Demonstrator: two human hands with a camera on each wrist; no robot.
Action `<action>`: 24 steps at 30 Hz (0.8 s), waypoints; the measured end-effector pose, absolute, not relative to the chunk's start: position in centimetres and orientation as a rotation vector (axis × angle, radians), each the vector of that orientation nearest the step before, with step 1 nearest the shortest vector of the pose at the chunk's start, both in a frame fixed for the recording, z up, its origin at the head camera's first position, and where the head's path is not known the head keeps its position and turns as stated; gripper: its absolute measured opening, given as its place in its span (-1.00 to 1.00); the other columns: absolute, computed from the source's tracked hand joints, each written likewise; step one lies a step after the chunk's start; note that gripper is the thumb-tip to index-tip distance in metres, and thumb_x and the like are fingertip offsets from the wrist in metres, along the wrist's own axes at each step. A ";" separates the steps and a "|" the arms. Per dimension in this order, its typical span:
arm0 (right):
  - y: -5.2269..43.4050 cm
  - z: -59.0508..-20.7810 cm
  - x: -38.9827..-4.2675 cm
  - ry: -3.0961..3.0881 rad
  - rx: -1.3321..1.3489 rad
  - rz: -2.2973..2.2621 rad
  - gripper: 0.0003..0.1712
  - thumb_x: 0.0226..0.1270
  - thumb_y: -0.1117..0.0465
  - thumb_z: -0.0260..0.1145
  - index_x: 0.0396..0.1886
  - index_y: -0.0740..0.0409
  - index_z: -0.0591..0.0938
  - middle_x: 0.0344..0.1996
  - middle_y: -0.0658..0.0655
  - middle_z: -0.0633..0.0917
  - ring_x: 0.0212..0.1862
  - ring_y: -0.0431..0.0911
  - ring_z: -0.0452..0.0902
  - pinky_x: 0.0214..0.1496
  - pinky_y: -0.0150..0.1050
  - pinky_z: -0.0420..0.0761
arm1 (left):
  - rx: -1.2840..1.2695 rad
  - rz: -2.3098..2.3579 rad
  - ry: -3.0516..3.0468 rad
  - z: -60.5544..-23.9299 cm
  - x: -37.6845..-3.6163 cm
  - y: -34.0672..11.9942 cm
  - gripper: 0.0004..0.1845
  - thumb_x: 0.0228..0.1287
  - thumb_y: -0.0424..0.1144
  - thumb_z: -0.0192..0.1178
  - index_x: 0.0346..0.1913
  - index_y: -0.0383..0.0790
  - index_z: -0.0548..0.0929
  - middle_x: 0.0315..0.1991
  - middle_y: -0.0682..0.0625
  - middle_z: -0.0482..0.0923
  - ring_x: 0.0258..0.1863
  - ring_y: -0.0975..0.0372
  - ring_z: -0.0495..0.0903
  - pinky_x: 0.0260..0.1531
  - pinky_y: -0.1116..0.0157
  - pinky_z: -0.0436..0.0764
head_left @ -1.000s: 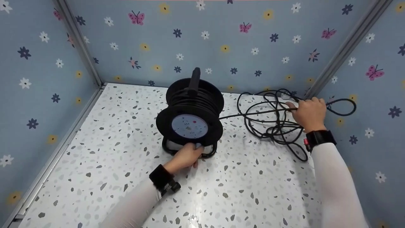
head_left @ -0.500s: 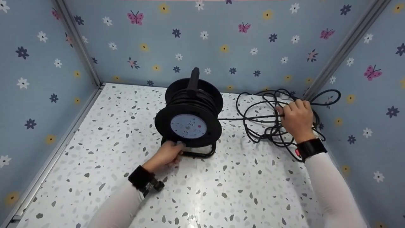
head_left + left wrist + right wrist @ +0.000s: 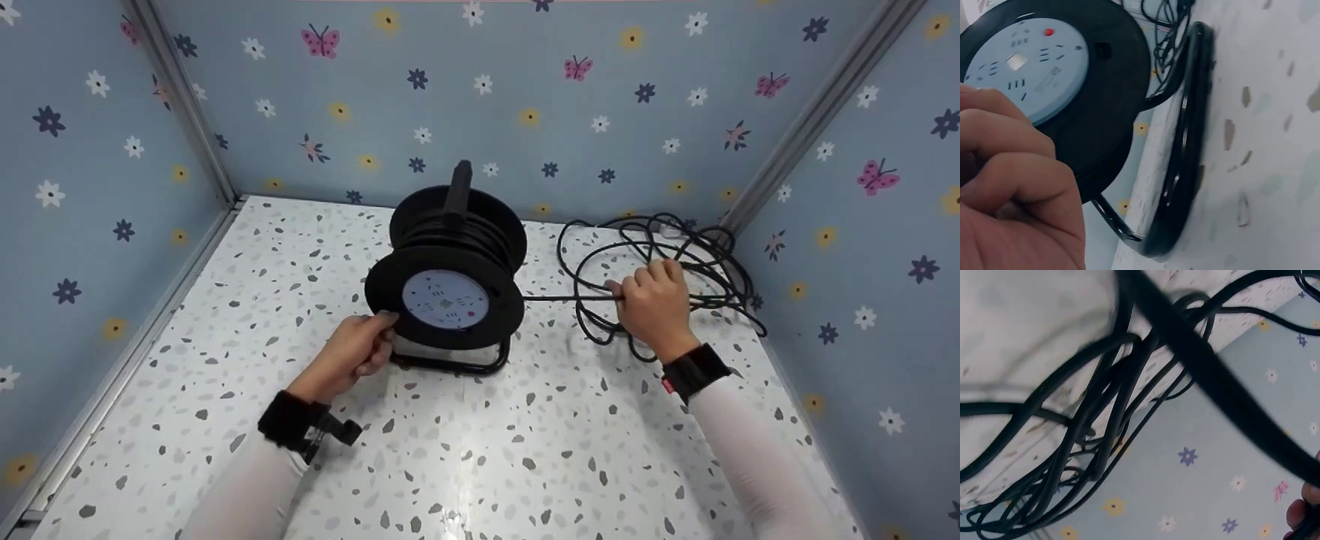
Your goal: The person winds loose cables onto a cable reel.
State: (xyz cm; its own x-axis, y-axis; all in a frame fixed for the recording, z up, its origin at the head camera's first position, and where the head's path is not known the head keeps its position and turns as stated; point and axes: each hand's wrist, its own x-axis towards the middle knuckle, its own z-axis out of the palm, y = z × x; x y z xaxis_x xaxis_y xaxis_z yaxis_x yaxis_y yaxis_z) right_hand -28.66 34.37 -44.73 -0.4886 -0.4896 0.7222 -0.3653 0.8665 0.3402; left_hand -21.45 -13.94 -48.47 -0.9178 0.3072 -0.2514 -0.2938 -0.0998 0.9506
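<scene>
Gripping the cable reel's (image 3: 445,300) front flange, left hand (image 3: 352,352) likely steadies it; right hand (image 3: 654,309) pinches taut cord (image 3: 570,298), loose coils (image 3: 675,262) just beyond.

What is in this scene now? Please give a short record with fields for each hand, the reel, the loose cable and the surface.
left hand: left hand grips the front rim of the cable reel
right hand: right hand holds the black cable where it leaves the reel
reel: black, upright on its tube stand, pale blue socket plate facing the person, handle on top
loose cable: tangled loops at the back right corner
surface: speckled white table, blue flowered walls
</scene>
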 end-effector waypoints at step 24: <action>23.5 -48.8 -29.5 -2.368 0.890 0.026 -0.77 0.05 0.07 0.22 -0.63 0.08 0.44 -0.65 0.02 0.42 -0.44 0.04 0.33 -0.19 -0.05 0.30 | 0.518 2.261 1.508 -38.8 -22.5 -9.9 -0.59 0.26 -0.07 0.01 -0.58 -0.33 0.31 -0.91 -0.02 0.17 -0.98 0.23 -0.01 -0.98 0.25 -0.09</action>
